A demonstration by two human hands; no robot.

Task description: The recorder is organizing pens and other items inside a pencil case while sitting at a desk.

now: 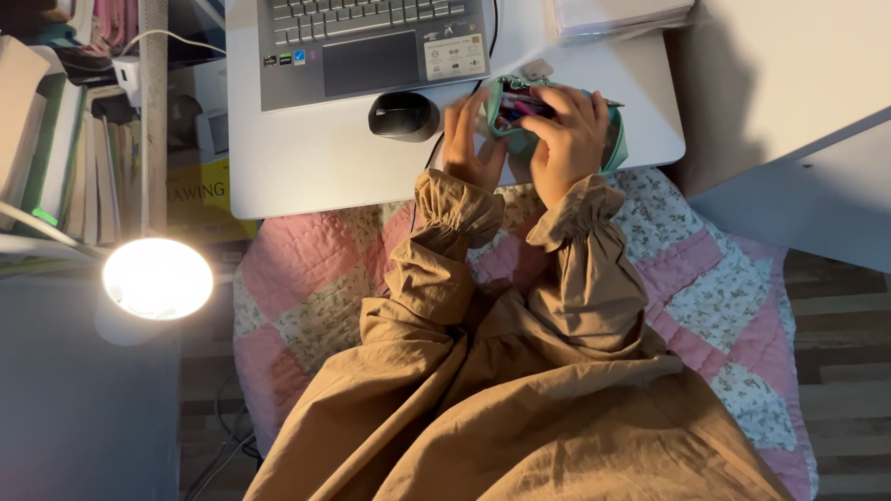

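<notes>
Two hands on the teal pencil pouch [608,148] at the near edge of the white desk [306,167], just right of the black mouse [403,116]. Right hand [568,130] is closed over the pouch, gripping its open mouth; pens [524,104] show inside. Left hand [471,144] is blurred, fingers spread beside the pouch, holding nothing I can see. My read: brace the pouch with the right, keep the mouth spread, clear of the mouse cable [493,37].

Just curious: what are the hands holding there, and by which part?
A teal fabric pencil pouch: the right hand grips its open top, and the left hand touches its left end.
</notes>
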